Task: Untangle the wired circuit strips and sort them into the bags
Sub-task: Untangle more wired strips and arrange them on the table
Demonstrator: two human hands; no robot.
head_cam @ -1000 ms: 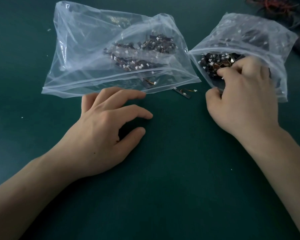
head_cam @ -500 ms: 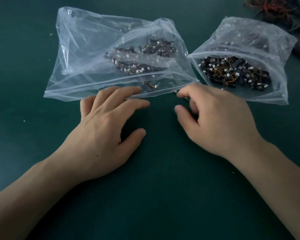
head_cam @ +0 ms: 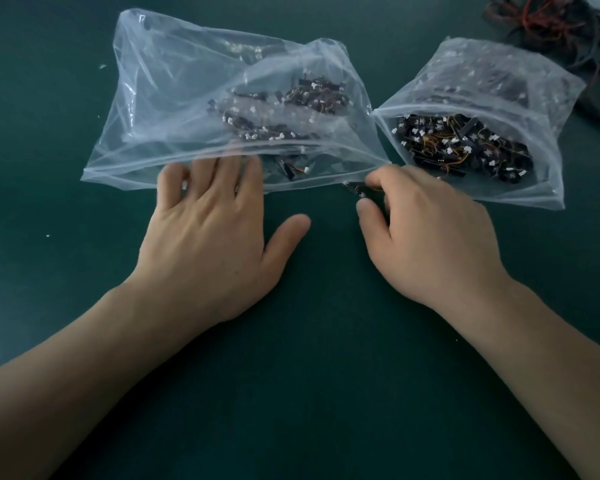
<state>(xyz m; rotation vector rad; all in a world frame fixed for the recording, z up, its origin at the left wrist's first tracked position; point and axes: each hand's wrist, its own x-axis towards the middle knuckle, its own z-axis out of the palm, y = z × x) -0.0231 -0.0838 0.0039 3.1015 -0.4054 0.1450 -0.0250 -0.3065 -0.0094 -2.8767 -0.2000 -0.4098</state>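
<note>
At centre frame, the small dark wired circuit strip (head_cam: 355, 188) on the green surface (head_cam: 326, 375) is pinched by the curled fingers of the right hand (head_cam: 430, 237) and is best lifted clear while the large clear plastic bag (head_cam: 187, 98) is pinned by the spread fingers of the left hand (head_cam: 208, 237).

A: Where is the left hand (head_cam: 205, 237)?
B: Its fingers are straight, with the tips at the big bag's (head_cam: 174, 98) edge.
A: And the right hand (head_cam: 426, 233)?
B: It pinches a little strip (head_cam: 352, 187). The small bag (head_cam: 534, 98) lies just past it.
</note>
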